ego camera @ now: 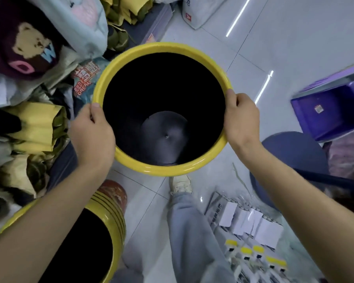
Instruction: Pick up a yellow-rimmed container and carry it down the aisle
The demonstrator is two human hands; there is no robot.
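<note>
A round bucket with a yellow rim and a dark, empty inside sits in the middle of the view, held above the white tiled floor. My left hand grips its rim on the left side, thumb on top of the rim. My right hand grips the rim on the right side, thumb on top as well. The fingers of both hands are hidden under the rim.
A second yellow bucket lies at lower left. Piled clothes and yellow-green packets fill the left. A purple bin, a blue stool and packaged goods stand right. My leg and shoe are below.
</note>
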